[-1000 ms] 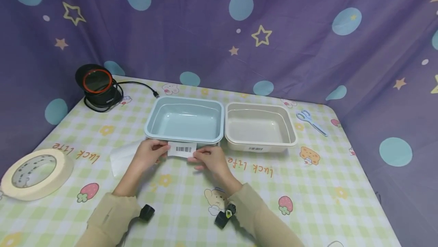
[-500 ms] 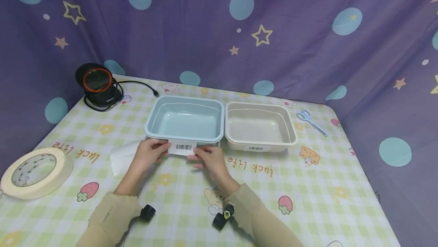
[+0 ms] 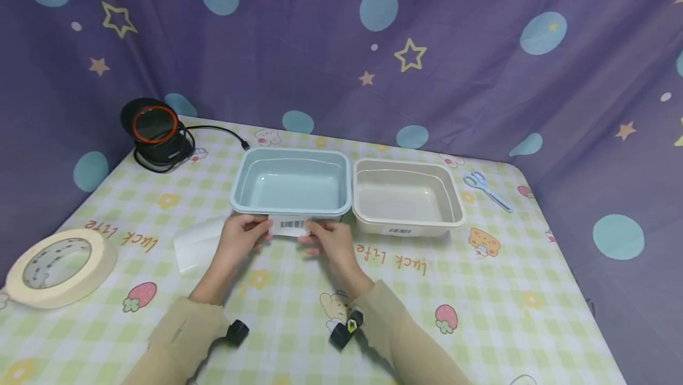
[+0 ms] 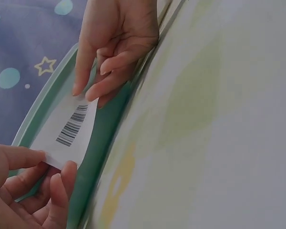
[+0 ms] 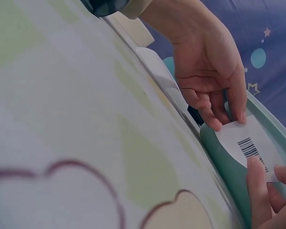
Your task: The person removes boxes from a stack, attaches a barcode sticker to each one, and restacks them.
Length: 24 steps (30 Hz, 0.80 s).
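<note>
A white barcode label (image 3: 290,226) is stretched between both hands at the front wall of the light blue plastic basin (image 3: 292,211). My left hand (image 3: 238,239) pinches its left end between thumb and finger. At the other end, my right hand (image 3: 335,245) pinches the label the same way. Both wrist views show the label (image 4: 69,131) bowed slightly, barcode facing out, close to the basin wall; whether its back touches the wall cannot be told. To the right stands a beige basin (image 3: 408,228) with a barcode label (image 3: 400,231) on its front.
A white backing sheet (image 3: 197,245) lies left of my left hand. Farther left is a roll of masking tape (image 3: 101,263). A black device with a red ring (image 3: 155,127) and a coiled cable stands at the back left. Blue scissors (image 3: 488,191) lie right of the beige basin.
Both hands and the label have shifted slightly right and up toward the basin's rim. The label bends a little between the fingers. The basins have stayed in place.
</note>
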### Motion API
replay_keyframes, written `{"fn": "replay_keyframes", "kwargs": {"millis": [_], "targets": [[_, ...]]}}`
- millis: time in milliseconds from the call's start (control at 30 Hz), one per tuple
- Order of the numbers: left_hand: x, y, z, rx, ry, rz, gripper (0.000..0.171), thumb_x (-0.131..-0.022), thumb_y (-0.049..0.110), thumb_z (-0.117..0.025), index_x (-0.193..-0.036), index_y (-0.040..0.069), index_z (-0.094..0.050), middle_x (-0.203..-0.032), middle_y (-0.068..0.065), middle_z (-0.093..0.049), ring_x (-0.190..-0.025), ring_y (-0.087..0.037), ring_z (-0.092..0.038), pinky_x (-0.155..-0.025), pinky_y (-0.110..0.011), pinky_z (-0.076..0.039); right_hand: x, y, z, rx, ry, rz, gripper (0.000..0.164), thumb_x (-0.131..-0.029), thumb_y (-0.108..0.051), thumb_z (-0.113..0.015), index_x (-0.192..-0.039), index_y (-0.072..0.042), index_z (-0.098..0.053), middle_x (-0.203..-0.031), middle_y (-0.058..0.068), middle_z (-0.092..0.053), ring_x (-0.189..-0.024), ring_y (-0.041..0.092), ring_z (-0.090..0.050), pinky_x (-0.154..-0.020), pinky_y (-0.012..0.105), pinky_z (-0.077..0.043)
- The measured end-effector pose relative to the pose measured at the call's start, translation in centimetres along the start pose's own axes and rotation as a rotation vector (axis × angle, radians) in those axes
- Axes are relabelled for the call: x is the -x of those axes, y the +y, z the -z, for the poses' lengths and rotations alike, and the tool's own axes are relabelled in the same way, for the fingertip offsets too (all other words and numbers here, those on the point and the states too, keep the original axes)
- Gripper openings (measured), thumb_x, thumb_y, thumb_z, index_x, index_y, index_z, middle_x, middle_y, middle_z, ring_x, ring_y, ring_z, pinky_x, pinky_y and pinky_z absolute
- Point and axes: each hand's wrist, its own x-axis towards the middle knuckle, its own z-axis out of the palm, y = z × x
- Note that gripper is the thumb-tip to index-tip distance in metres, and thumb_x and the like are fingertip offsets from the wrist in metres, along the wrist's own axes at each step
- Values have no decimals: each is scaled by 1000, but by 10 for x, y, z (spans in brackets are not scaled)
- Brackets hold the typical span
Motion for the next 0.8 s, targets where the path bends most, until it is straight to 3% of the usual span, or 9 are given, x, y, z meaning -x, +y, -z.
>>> {"fn": "replay_keyframes", "kwargs": {"millis": [300,633,800], "targets": [[-5,-2,-6,45,33,23,26,-92,9,-65,-109,-11,-65,-77,-7,-70,-57,-1,-63,-49,-20,-52,-10,-1,-2,-44,44,4,34,-91,-16,-67,-111,10,-64,-91,21,-73,-55,7,-67,-50,21,-57],[-6,-2,-10,47,53,16,26,-93,10,-64,-109,-9,-66,-88,-19,-68,-56,0,-62,-48,-20,-51,-15,-1,-3,-55,59,-1,35,-90,-17,-67,-112,11,-63,-90,24,-72,-52,7,-65,-48,20,-56],[-6,-2,-10,80,60,29,27,-93,10,-63,-111,-10,-65,-99,-19,-64,-55,1,-62,-47,-19,-50,-14,-6,1,45,23,-40,34,-91,-16,-66,-114,9,-62,-96,24,-71,-53,8,-66,-51,22,-57]]}}
